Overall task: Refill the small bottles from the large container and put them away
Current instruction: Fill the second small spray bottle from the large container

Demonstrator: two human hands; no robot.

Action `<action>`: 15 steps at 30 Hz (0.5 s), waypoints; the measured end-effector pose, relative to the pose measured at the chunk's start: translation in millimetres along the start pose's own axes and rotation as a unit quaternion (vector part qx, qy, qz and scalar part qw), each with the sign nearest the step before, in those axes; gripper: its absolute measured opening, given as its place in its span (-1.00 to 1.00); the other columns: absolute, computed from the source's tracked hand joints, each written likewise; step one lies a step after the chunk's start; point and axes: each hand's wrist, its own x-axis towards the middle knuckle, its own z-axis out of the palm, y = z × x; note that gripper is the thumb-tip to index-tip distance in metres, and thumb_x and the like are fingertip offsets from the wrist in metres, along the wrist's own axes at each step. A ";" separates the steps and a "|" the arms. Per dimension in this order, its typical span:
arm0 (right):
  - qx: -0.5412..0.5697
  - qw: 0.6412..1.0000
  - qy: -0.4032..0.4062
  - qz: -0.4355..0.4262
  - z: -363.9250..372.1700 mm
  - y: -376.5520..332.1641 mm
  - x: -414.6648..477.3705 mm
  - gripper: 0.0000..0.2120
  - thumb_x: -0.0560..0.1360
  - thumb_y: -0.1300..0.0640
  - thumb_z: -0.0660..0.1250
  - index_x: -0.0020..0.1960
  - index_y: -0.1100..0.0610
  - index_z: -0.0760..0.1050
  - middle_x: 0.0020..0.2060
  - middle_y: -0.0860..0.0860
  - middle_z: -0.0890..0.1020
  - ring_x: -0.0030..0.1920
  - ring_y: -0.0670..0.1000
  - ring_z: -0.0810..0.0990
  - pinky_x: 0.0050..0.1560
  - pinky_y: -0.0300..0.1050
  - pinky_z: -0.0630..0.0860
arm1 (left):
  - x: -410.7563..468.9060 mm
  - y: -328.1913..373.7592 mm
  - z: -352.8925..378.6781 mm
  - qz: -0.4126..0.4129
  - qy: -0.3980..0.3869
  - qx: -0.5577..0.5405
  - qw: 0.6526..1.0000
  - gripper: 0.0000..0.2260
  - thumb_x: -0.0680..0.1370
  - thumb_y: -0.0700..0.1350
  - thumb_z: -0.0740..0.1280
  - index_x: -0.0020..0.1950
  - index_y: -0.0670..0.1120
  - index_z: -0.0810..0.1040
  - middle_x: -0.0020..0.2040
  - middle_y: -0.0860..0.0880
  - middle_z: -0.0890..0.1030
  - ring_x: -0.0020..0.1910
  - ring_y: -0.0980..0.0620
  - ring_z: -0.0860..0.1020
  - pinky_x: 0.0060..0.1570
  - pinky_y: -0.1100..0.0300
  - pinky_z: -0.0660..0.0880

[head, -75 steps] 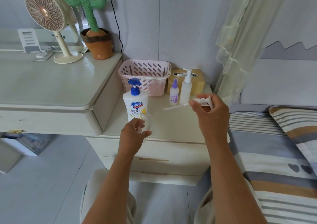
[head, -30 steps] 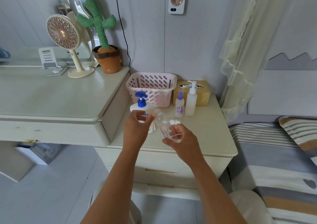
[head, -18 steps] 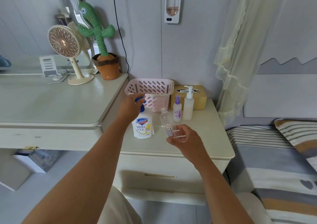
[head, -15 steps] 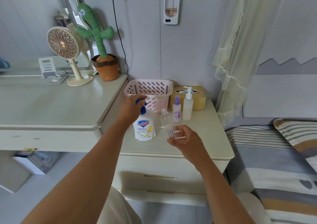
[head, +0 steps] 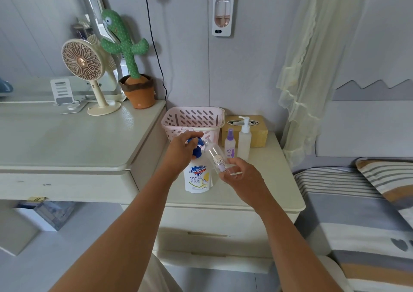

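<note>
Setting: a bedroom, seen from above the person's bare forearms, which reach forward to a cream bedside counter (head: 263, 193).
Large container: a white Safeguard hand soap bottle (head: 197, 179) stands upright near the front of the bedside counter, just in front of a pink basket (head: 194, 118).
Left side: the left grip (head: 182, 149) is closed over the blue pump head (head: 196, 149) on top of the soap bottle, with the fingers curled round it.
Right side: the right grip (head: 242, 175) is closed round the base of a small clear bottle (head: 214, 154), pinching it. A thin white piece under the fingers is too small to identify.
Small clear bottle: held in the air above the counter and tilted left, with its open neck right at the pump's spout. It bears a cartoon girl sticker and looks empty.
Other small bottles: a purple spray bottle (head: 229, 146) and a taller white pump bottle (head: 244, 142) stand upright side by side behind the right grip, in front of a yellow tissue box (head: 260, 133).
Left of the scene: a higher dressing counter (head: 67, 139) carries a standing fan (head: 81, 62) and a potted plush cactus (head: 125, 43).
Right of the scene: a bed (head: 357, 213) with striped bedding.
</note>
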 end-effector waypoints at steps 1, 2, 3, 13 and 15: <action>-0.006 1.000 0.001 -0.003 -1.2 -0.3 0.2 -0.62 0.48 0.01 0.36 0.28 -0.01 0.44 -0.01 -0.09 0.59 -0.09 -0.12 0.57 -0.16 -0.33 0.46 | -0.9 0.5 0.4 -0.001 -0.001 0.003 1.000 -0.76 0.64 -0.20 0.15 0.17 -0.03 0.57 0.01 0.01 0.57 -0.06 0.05 0.56 0.08 0.03 0.56; -0.012 1.000 0.001 -0.007 -2.1 -1.0 0.8 -0.61 0.48 0.01 0.36 0.29 -0.01 0.43 0.03 -0.07 0.60 -0.09 -0.11 0.57 -0.14 -0.31 0.48 | -1.1 1.2 -0.2 -0.002 -0.001 0.006 1.000 -0.76 0.64 -0.20 0.15 0.17 -0.03 0.57 0.04 0.00 0.56 -0.01 0.00 0.56 0.11 -0.01 0.55; -0.017 1.000 0.003 -0.010 -3.0 -1.0 0.8 -0.61 0.49 0.01 0.35 0.30 -0.01 0.43 0.07 -0.05 0.60 -0.08 -0.10 0.57 -0.13 -0.31 0.49 | -1.4 1.6 -0.5 -0.002 -0.001 0.007 1.000 -0.76 0.64 -0.20 0.15 0.17 -0.03 0.57 0.06 -0.01 0.56 0.02 -0.03 0.55 0.13 -0.03 0.54; -0.048 0.999 -0.008 -0.018 -9.0 2.8 -1.9 -0.59 0.51 -0.01 0.33 0.33 0.02 0.42 0.19 -0.01 0.57 0.02 -0.10 0.53 -0.18 -0.42 0.41 | 0.3 0.7 -0.7 -0.001 -0.001 0.006 1.000 -0.78 0.64 -0.19 0.16 0.18 -0.05 0.56 0.01 0.03 0.56 -0.06 0.05 0.54 0.12 -0.04 0.55; -0.054 0.998 -0.007 -0.023 -8.5 1.4 -0.5 -0.60 0.51 -0.01 0.33 0.32 0.02 0.42 0.16 -0.01 0.59 -0.02 -0.10 0.54 -0.19 -0.41 0.42 | -0.2 -0.1 -1.8 -0.001 -0.007 -0.004 1.000 -0.79 0.63 -0.17 0.19 0.19 -0.04 0.56 0.01 0.06 0.56 -0.04 0.04 0.55 0.10 -0.02 0.56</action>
